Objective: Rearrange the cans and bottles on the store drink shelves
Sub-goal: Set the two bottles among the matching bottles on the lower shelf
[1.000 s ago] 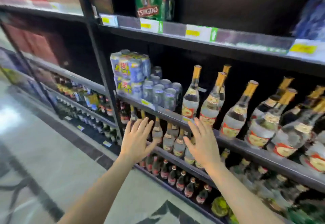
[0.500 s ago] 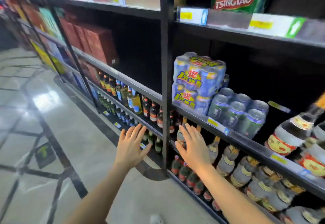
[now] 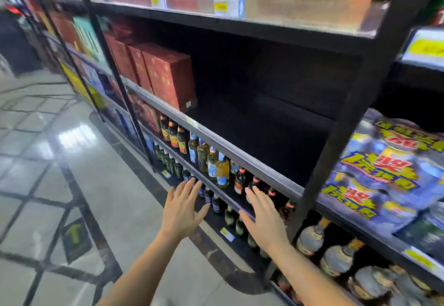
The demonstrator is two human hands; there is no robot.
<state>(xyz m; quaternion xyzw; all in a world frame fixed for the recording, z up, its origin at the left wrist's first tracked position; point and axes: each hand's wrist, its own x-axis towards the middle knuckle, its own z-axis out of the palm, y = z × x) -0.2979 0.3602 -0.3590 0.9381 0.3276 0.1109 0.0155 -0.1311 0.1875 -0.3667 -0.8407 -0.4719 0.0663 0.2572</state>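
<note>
Head camera looks down a dark store shelving unit (image 3: 283, 188), with both bare hands raised in front of it and holding nothing. The left hand (image 3: 182, 206) is spread flat, fingers splayed, hovering over the floor just short of the lower shelf edge. The right hand (image 3: 266, 216) is likewise flat and empty, its fingertips near the caps of the dark bottles (image 3: 240, 180) standing in the row below the middle shelf; whether it touches one cannot be told. To the left of these stand taller bottles with blue and amber labels (image 3: 216, 164), and smaller green bottles (image 3: 230, 216) line the lowest tier. Shrink-wrapped can packs (image 3: 389, 173) sit on the shelf to the right, with clear gold-capped bottles (image 3: 336, 257) beneath them. Red boxes (image 3: 168, 75) occupy only the left part of the middle shelf, whose remainder lies bare. Judging from this, no can or bottle is in hand and the rearranging here looks barely begun; choosing and grasping a bottle remains ahead.
</note>
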